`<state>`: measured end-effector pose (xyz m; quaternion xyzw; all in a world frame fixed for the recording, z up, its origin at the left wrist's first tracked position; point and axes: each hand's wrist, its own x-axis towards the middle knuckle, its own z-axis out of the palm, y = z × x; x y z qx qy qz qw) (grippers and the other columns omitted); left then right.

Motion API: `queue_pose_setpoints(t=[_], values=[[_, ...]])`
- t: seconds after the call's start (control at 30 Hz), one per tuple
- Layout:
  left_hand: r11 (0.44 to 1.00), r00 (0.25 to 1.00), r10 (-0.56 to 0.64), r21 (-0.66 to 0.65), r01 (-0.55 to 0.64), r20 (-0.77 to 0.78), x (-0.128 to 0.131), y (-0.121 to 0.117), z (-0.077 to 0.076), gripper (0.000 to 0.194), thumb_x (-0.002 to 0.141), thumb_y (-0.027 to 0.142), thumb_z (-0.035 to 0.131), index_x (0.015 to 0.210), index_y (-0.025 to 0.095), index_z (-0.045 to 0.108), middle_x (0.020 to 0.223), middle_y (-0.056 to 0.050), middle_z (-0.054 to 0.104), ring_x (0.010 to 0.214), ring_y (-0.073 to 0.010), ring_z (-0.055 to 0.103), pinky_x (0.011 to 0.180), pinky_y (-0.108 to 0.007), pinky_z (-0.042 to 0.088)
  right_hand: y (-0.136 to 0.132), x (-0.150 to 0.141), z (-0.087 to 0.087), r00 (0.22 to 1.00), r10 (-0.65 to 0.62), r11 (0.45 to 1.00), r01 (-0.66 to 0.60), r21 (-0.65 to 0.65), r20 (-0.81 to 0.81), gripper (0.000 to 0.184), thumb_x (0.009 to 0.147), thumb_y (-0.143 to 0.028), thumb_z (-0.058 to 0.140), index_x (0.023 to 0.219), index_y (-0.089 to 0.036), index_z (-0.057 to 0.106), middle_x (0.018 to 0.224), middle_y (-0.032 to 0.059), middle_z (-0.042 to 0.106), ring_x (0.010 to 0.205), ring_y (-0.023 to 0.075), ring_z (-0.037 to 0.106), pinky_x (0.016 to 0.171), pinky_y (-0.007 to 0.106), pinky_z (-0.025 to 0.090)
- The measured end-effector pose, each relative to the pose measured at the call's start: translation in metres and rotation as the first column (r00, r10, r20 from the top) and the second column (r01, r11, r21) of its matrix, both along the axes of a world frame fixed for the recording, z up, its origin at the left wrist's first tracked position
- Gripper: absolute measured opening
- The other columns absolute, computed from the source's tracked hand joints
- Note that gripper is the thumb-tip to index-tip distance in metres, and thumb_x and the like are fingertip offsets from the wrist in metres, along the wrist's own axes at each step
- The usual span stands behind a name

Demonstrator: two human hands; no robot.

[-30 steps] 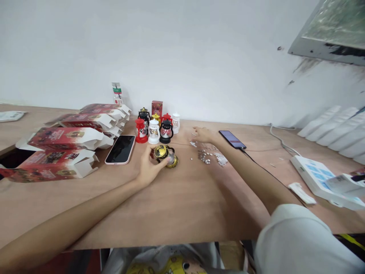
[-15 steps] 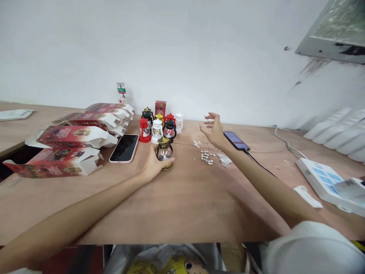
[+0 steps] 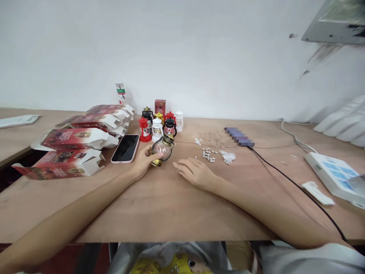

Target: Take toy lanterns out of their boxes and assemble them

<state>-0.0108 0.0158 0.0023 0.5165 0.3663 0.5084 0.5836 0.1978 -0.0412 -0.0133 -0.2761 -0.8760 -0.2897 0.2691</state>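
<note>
My left hand (image 3: 142,161) grips a small black and gold lantern (image 3: 162,149) with a clear round body. The lantern is tilted, its top leaning right and away from me and its gold base low by my thumb. Just right of it, my right hand (image 3: 195,174) is low over the table, back of the hand up, fingers bent together. A tiny shiny bit shows under those fingertips, too small to name. Behind the held lantern stand several upright mini lanterns: a red one (image 3: 145,130), a white one (image 3: 157,130), a black one (image 3: 170,127) and others.
Printed red boxes (image 3: 76,137) with open flaps lie at left, beside a pink-edged phone (image 3: 125,148). Right of centre are silvery discs (image 3: 208,155), white pieces (image 3: 227,156) and thin wire pieces (image 3: 213,139). A second phone (image 3: 238,137) trails a black cable (image 3: 296,182). A white power strip (image 3: 333,177) lies far right.
My right hand has come down and left from above the small parts to beside the lantern. My left hand has tipped the lantern over from upright.
</note>
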Motion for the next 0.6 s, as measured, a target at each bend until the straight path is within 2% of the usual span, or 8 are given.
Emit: queue_pose_setpoints(t=[0.13,0.3,0.37,0.6], values=[[0.993,0.995,-0.076,-0.082,0.081,0.069,-0.007,-0.004,0.008,0.048,0.047,0.032,0.081,0.087,0.013,0.065,0.086,-0.004,0.066,0.079,-0.015,0.06,0.073,-0.025,0.046,-0.007,0.004,0.005,0.996,0.059,0.993,-0.066,0.095,0.072,0.028,0.089,-0.008,0.039,0.11,-0.01,0.057,0.099,0.0103,0.068,0.085,0.0176,0.062,0.071,0.029,0.051],[0.992,0.998,0.059,-0.113,-0.055,0.033,-0.014,-0.003,0.01,0.042,0.05,0.034,0.079,0.084,0.017,0.061,0.088,-0.001,0.062,0.073,-0.0139,0.058,0.053,-0.022,0.048,-0.012,0.011,0.003,0.994,0.084,0.989,-0.092,0.112,0.072,0.028,0.09,-0.01,0.039,0.11,-0.014,0.059,0.108,0.007,0.068,0.101,0.0187,0.061,0.082,0.031,0.052],[0.99,0.997,0.072,-0.124,-0.071,0.003,-0.015,-0.001,0.01,0.039,0.051,0.034,0.078,0.081,0.017,0.059,0.085,0.0,0.06,0.07,-0.0135,0.057,0.048,-0.022,0.048,-0.012,0.013,0.001,0.993,0.082,0.989,-0.091,0.117,0.08,0.029,0.09,-0.009,0.039,0.11,-0.014,0.059,0.11,0.007,0.067,0.103,0.0189,0.061,0.082,0.031,0.053],[0.996,0.998,-0.025,-0.089,0.021,-0.05,-0.012,-0.002,0.01,0.041,0.052,0.036,0.077,0.082,0.017,0.056,0.085,-0.001,0.061,0.068,-0.0133,0.058,0.05,-0.022,0.048,-0.015,0.009,0.003,0.995,0.09,0.986,-0.094,0.139,0.037,0.023,0.089,-0.008,0.044,0.1,-0.015,0.063,0.103,0.0076,0.07,0.091,0.0146,0.067,0.074,0.024,0.056]])
